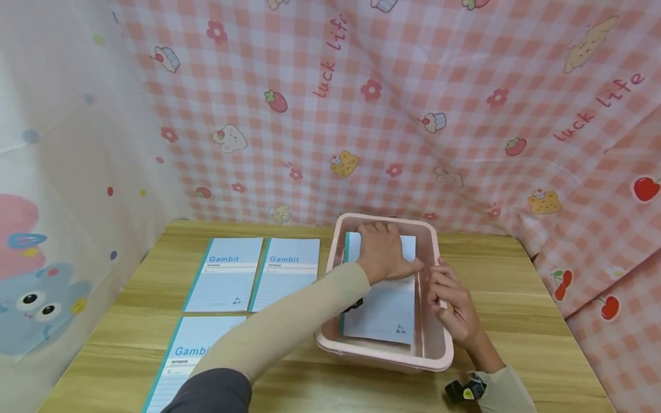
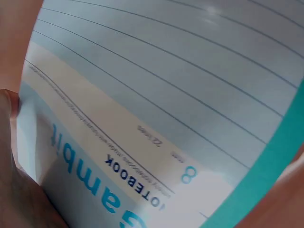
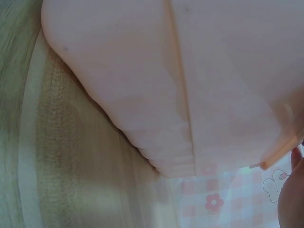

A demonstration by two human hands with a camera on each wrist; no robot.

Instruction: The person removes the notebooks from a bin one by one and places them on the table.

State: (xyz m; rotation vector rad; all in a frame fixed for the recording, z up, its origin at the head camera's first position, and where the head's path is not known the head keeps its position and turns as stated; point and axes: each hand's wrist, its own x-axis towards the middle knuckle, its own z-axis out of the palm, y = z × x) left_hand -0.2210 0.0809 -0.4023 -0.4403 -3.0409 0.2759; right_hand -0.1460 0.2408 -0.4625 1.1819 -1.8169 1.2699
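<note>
A pale pink plastic bin [image 1: 384, 360] stands on the table, slightly turned. Inside it lies a light-blue notebook [image 1: 379, 312] with a teal spine, its cover lettering upside down in the left wrist view. My left hand [image 1: 383, 252] reaches across the bin and holds this notebook by its upper part, thumb at the right edge, fingers toward the top; the hand hides the title in the head view. With curled fingers, my right hand [image 1: 454, 301] grips the bin's right rim. The right wrist view shows the bin's outer wall [image 3: 123, 85].
Left of the bin, two matching Gambit notebooks, one [image 1: 222, 281] beside another [image 1: 286, 269], lie face up. A third notebook [image 1: 170, 373] lies nearer, partly under the left forearm. Checkered cloth [image 1: 289, 137] hangs behind the wooden table [image 1: 521, 321].
</note>
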